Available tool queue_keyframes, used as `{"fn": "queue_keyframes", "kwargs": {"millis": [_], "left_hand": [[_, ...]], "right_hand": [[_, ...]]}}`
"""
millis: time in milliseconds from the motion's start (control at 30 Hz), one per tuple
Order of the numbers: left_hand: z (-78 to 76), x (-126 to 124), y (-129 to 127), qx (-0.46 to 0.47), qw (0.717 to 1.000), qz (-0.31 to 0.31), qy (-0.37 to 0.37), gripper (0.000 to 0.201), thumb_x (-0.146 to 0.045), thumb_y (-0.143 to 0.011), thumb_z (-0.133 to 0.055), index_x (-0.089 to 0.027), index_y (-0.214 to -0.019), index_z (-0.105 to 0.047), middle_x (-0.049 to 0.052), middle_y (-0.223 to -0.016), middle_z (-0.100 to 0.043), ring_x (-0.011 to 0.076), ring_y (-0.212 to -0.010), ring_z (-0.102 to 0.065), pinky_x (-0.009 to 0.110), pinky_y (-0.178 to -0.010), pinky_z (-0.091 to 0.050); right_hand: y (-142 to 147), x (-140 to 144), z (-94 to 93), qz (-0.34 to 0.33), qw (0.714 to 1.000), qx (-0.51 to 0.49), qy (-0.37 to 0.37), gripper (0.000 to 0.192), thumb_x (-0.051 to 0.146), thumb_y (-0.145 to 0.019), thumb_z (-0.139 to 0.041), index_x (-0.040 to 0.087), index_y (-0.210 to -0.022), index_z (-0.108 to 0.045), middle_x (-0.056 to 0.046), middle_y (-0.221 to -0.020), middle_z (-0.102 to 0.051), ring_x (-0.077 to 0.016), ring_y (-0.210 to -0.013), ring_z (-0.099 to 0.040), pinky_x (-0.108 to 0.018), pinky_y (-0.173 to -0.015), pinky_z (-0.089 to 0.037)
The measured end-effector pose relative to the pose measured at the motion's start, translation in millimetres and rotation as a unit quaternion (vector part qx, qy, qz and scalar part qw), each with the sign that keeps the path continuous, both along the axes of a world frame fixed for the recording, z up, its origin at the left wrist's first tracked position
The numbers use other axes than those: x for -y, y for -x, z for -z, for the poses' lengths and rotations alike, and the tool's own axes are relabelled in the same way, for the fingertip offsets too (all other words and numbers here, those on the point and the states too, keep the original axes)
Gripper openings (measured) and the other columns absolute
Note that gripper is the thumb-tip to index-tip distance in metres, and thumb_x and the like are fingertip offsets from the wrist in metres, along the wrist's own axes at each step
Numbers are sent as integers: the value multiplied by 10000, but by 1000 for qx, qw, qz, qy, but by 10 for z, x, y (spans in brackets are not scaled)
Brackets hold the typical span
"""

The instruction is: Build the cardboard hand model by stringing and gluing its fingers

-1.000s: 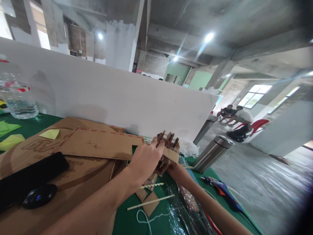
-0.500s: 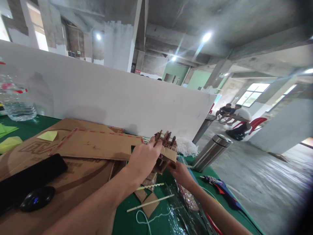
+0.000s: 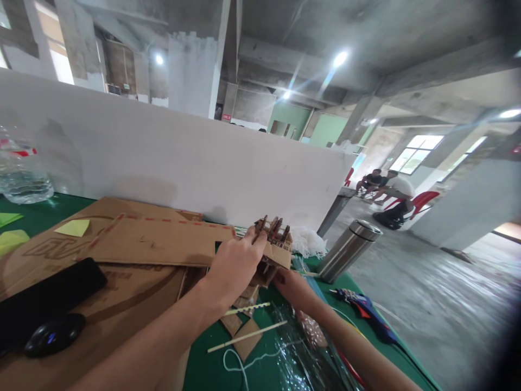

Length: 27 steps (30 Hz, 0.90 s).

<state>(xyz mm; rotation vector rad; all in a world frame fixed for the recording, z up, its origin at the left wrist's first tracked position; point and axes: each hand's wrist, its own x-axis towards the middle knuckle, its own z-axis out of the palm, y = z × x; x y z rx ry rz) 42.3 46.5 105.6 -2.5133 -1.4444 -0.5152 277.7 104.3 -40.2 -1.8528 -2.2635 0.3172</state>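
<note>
A small brown cardboard model with several upright pieces along its top stands near the white board. My left hand reaches over its left side, fingers closed on its top edge. At the lower right of the model, my right hand is closed on its bottom edge, the fingertips partly hidden beneath it. Cardboard scraps, a thin wooden stick, a yellow strip with dark marks and white string lie below the hands.
A steel thermos and a blue glue gun stand and lie at right. Clear plastic wrap is near my right forearm. Flat cardboard, a black mouse and a water bottle occupy the left. A white partition rises behind.
The whole view has shifted slightly, so everything sits a little further left. Both hands stay at the cardboard model, with the right fingers tucked slightly further under its edge.
</note>
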Motion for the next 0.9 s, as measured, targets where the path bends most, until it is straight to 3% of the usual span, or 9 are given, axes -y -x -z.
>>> {"fn": "queue_keyframes", "kwargs": {"millis": [100,233,467,567,700,800,900], "left_hand": [[-1,-2,0,-1,1000,6,4,530,21,-914,-396,-119,-1412,-511,182,-1418,-570,274,-931,-750,371,-709,-633],[-9,0,5,-2,1000,16,12,578,39,-874,-395,-107,-1425,-492,188,-1437,-550,280,-927,-749,395,-729,-630],[-50,33,27,1,1000,20,20,572,-22,-839,-458,-82,-1407,-504,221,-1419,-556,318,-931,-744,441,-733,-620],[-58,47,31,4,1000,17,21,560,-52,-853,-453,-94,-1409,-501,203,-1415,-567,315,-924,-745,439,-724,-618],[-51,50,22,11,1000,17,16,536,-107,-879,-463,-94,-1414,-494,209,-1425,-556,303,-959,-735,421,-749,-607],[-43,49,10,13,1000,14,7,523,-114,-890,-449,-87,-1410,-496,207,-1422,-560,301,-1015,-718,403,-763,-599],[-40,52,8,15,1000,12,6,532,-119,-888,-437,-83,-1416,-488,194,-1425,-560,307,-1017,-717,406,-751,-599]], "right_hand": [[20,-14,-16,17,1000,9,18,202,329,-977,-594,137,-1005,-652,-38,-963,-674,-178,-876,-655,-379,-822,-537],[35,-9,-31,36,999,8,24,238,350,-976,-600,143,-1084,-647,-64,-1077,-667,-200,-962,-654,-410,-864,-543],[74,15,-117,50,997,-54,-17,136,270,-935,-625,144,-966,-665,-47,-932,-692,-182,-851,-662,-341,-792,-526],[80,78,-401,50,988,-119,-82,155,236,-910,-532,156,-879,-661,-61,-827,-710,-198,-779,-665,-290,-717,-489],[144,257,-983,67,956,-200,-205,378,436,-974,-348,159,-976,-605,-80,-867,-691,-206,-768,-633,-297,-672,-479],[262,383,-1317,45,938,-223,-261,354,478,-947,-411,182,-915,-602,-60,-836,-675,-188,-750,-610,-293,-690,-475],[366,425,-1439,-5,934,-213,-286,230,395,-881,-523,184,-839,-604,-44,-755,-668,-161,-620,-573,-273,-586,-448]]}}
